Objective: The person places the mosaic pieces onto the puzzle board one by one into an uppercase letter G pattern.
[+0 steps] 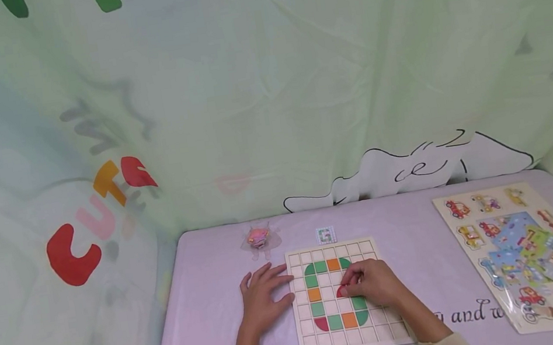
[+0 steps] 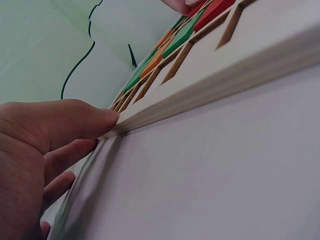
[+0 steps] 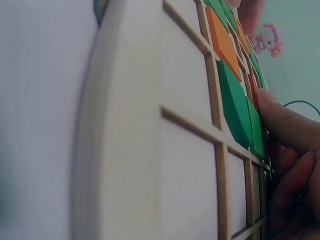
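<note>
The right hand (image 1: 374, 284) rests over the middle of the grid board (image 1: 303, 310), its fingers curled and pinching a red piece (image 1: 341, 290) at the cells inside the ring of tiles; the right wrist view shows a fingertip pressed against the red and green tiles (image 3: 240, 112). The left hand (image 1: 262, 298) lies flat on the worktop (image 1: 209, 300) with fingers spread, their tips touching the board's left edge, as the left wrist view shows at the board's side (image 2: 210, 85). The board sits near the front edge of the worktop, at its middle, and carries green and orange tiles (image 1: 314, 294) set in a loop, with a red quarter piece (image 1: 321, 324) at the loop's lower left corner. Just behind the board lies a small card (image 1: 325, 235), and to its left a pink toy (image 1: 258, 237). Well apart, toward the right edge, lies a vehicle puzzle (image 1: 527, 255).
</note>
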A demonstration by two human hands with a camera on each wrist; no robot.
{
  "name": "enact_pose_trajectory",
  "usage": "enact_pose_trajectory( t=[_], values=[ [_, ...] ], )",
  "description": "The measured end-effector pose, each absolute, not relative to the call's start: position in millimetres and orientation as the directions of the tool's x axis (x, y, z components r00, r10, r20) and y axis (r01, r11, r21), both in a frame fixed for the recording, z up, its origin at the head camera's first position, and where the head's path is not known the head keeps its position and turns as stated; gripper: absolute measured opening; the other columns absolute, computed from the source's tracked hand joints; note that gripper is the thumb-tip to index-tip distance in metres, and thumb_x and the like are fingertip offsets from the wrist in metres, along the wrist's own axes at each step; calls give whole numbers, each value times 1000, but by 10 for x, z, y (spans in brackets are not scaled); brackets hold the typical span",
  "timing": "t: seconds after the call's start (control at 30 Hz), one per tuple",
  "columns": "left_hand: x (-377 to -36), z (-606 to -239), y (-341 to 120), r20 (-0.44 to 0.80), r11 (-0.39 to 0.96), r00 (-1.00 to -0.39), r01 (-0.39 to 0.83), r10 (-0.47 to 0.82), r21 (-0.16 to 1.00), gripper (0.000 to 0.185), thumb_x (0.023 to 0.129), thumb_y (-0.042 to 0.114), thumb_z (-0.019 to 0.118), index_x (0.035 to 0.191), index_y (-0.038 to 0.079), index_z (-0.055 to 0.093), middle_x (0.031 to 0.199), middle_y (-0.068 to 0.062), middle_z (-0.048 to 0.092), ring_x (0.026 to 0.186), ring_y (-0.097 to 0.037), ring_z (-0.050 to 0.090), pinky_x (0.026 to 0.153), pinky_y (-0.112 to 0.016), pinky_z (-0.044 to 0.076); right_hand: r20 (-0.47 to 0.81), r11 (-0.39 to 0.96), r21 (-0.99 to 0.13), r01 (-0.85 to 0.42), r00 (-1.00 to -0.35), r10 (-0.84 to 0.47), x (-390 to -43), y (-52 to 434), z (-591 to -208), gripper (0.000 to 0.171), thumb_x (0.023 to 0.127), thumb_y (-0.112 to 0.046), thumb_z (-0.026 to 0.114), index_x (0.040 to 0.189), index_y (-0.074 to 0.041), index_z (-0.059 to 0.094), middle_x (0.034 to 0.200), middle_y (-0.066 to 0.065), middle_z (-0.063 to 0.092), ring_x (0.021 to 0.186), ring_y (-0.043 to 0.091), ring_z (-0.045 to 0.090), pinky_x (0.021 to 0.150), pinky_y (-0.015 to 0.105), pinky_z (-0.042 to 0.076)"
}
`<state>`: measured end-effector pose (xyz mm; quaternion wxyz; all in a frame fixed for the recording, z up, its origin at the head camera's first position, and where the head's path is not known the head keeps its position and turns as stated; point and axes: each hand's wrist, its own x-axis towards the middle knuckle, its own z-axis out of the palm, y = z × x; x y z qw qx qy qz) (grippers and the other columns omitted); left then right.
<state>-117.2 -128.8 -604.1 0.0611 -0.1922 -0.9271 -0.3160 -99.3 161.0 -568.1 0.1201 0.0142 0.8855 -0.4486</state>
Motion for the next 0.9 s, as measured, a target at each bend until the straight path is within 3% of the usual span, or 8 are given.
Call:
enact_pose_trajectory(
  t=[0.4, 0.6, 0.9],
  values=[
    [-1165, -6052, -1283, 246, 724, -915, 403, 319, 559, 34, 83, 34, 78, 117, 31, 76, 140, 7, 65, 143, -28, 47, 114, -66, 17, -220, 606, -786, 121, -971, -91, -980, 1630, -5677, 15, 77, -20, 89, 79, -22, 74, 69, -4, 61, 68, 13, 54, 58, 24, 41],
    [-1153, -6064, -1277, 252, 724, -912, 410, 323, 554, 34, 84, 34, 78, 117, 32, 76, 140, 8, 65, 143, -27, 47, 114, -66, 17, -232, 565, -811, 153, -970, -70, -921, 1672, -5618, 15, 79, -21, 88, 88, -20, 76, 75, -3, 63, 70, 14, 54, 59, 22, 43],
    [-1133, -6016, -1274, 290, 705, -909, 416, 300, 574, 33, 85, 26, 77, 118, 24, 76, 130, 7, 70, 131, -23, 57, 114, -65, 25, -177, 552, -824, 127, -984, -38, -816, 1920, -5475, 15, 89, -28, 79, 99, -17, 76, 85, -4, 71, 76, 12, 59, 67, 21, 50]
  ],
)
